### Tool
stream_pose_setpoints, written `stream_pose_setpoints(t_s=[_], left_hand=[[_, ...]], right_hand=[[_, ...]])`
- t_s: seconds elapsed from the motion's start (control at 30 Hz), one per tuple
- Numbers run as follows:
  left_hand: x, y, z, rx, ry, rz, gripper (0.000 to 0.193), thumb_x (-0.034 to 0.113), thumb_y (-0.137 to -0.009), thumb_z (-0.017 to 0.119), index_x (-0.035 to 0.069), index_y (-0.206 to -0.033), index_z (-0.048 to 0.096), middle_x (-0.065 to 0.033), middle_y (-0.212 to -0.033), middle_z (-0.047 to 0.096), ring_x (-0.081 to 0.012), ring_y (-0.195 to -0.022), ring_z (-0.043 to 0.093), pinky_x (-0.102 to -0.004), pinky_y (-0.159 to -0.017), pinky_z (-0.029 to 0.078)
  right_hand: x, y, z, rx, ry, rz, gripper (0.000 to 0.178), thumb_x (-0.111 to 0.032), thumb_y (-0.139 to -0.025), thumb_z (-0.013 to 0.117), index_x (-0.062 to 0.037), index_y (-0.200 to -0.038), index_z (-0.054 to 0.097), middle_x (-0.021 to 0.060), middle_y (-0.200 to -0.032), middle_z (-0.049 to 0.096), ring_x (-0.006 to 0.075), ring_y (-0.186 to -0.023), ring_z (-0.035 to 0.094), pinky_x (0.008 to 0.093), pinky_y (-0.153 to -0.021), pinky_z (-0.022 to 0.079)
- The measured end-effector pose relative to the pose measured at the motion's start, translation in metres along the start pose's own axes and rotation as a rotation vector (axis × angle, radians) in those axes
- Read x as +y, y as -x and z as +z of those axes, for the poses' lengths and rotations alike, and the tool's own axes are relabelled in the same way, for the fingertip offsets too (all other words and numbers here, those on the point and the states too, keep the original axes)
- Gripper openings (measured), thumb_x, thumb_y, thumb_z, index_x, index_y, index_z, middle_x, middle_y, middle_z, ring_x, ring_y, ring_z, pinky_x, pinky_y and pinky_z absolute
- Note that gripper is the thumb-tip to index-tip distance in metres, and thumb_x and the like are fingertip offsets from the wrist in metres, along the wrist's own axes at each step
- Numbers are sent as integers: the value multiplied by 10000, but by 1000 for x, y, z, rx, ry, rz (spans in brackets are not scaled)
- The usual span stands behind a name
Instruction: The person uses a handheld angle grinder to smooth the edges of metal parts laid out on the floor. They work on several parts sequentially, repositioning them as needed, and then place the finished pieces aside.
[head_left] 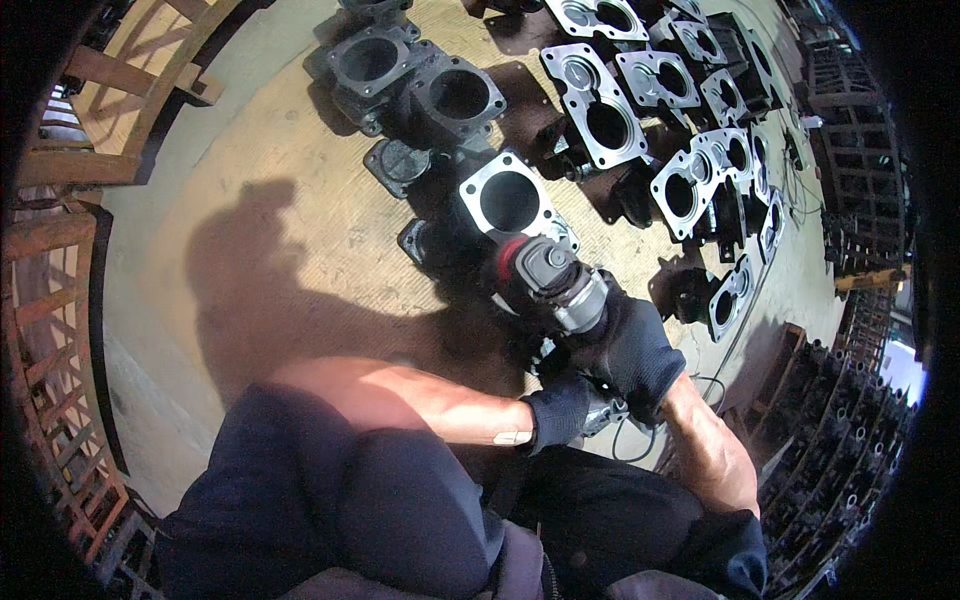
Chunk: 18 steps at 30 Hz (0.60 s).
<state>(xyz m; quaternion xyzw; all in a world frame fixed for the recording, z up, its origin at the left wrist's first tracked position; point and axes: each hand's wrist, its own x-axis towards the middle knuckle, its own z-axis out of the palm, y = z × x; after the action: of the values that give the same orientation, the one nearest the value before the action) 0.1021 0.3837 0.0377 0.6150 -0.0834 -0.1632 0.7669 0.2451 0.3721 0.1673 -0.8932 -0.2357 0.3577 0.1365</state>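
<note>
My right hand (632, 350), in a dark knit glove, is wrapped round an angle grinder (550, 270) with a grey and red head and a silver collar. The grinder's head is over the near end of a machined metal casting (505, 195) with a large round bore; its disc is hidden. Below and partly behind the right hand, my gloved left hand (560, 412) is closed beside a small shiny metal piece (606, 414). Its fingertips are covered, so what it grips does not show.
Several flanged castings (600, 110) stand in rows on the floor ahead and to the right. Darker castings (415, 80) sit at the far middle. A black cable (640, 458) loops by my right wrist. Wooden crates (60, 260) line the left; stacked parts (840, 450) fill the right.
</note>
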Motion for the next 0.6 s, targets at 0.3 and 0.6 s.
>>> stream_pose_setpoints(t_s=[0.3, 0.6], left_hand=[[27, -28, -10, 28, -368, 157, 190, 160, -996, 509, 98, -1045, 682, -90, -998, 682, -195, -940, 611, -322, -858, 490], [45, 0, -9, 60, 41, -30, 317, 271, -989, 591, 76, -1226, 670, -152, -1223, 676, -244, -1138, 601, -385, -1017, 443]], right_hand=[[2, -7, -28, 80, 69, 158, 533, -210, -682, 830, -11, -1148, 662, 196, -974, 748, 312, -969, 745, 382, -821, 573], [-23, 8, -17, -26, 33, 91, 616, -176, -653, 846, -21, -1216, 649, 201, -1033, 747, 325, -995, 737, 380, -876, 572]])
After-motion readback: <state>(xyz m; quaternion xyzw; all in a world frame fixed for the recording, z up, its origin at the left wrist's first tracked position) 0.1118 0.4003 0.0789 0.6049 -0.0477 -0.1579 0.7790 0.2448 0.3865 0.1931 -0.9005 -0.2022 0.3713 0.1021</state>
